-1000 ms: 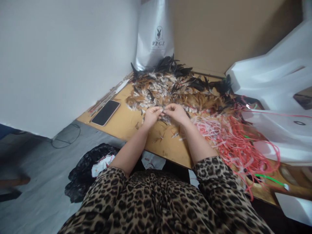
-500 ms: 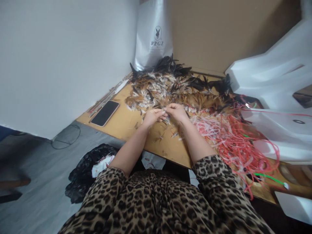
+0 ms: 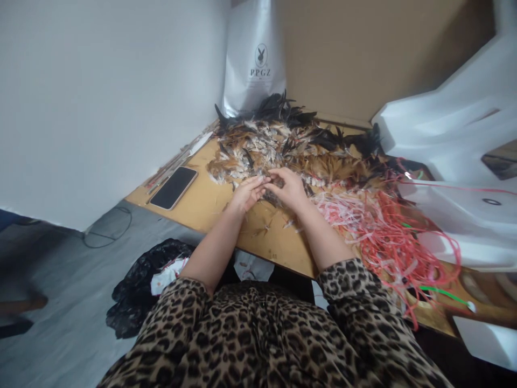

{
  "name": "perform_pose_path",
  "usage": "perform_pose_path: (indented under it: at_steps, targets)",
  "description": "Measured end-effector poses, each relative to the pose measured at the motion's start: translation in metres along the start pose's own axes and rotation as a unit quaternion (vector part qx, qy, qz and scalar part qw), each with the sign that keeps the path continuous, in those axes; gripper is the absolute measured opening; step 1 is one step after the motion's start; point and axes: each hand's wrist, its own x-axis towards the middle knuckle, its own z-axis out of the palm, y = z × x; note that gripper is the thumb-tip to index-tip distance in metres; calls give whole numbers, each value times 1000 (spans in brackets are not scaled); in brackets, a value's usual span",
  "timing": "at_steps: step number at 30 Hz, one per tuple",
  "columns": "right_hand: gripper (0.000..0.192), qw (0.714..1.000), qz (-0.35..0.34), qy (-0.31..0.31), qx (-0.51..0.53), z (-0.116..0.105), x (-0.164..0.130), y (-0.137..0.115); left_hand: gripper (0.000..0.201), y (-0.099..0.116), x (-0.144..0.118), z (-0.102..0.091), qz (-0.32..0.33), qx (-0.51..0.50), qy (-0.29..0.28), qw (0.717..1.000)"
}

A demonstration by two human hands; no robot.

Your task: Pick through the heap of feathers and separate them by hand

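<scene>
My left hand [image 3: 247, 193] and my right hand [image 3: 287, 187] meet over the near edge of a large pile of brown, white and black feathers [image 3: 283, 145] on a wooden table [image 3: 210, 202]. Both hands pinch a small bunch of feathers [image 3: 271, 195] between their fingertips. The fingers of the left hand are partly extended toward the right hand. My arms wear leopard-print sleeves.
A black phone [image 3: 173, 187] lies at the table's left, beside thin sticks [image 3: 177, 160] along the wall. A tangle of red and pink strips [image 3: 383, 231] lies to the right, next to white foam pieces [image 3: 452, 134]. A grey bag [image 3: 256, 59] stands behind. A black bag [image 3: 141, 280] lies on the floor.
Both hands have shifted slightly farther into the feather pile, and the left fingers have stretched out toward the right hand.
</scene>
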Motion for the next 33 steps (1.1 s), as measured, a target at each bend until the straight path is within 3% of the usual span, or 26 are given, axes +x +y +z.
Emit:
perform_pose_path:
  at_steps: [3, 7, 13, 18, 23, 28, 33]
  targets:
    - [34, 991, -49, -12, -120, -1, -3, -2, 13, 0, -2, 2, -13, 11, -15, 1000]
    - [29, 983, -55, 0, -173, 3, -6, -3, 16, 1, -8, 8, -21, 36, -39, 998]
    - [28, 991, -23, 28, -126, 7, -5, 0, 16, 4, -8, 8, 2, 53, -28, 998]
    - [21, 996, 56, 66, -12, 4, 1, 11, 9, 15, -6, -4, 81, -3, 52, 995]
    - [18, 992, 119, -28, -45, 5, 1, 16, 9, 22, -8, -15, 98, -22, 101, 990]
    - [18, 971, 165, -66, -160, 7, -2, 8, 10, 15, -8, -15, 59, -18, 76, 995]
    - [12, 961, 202, -89, -166, 13, -2, 2, 11, 11, -8, -15, 49, -21, 49, 997]
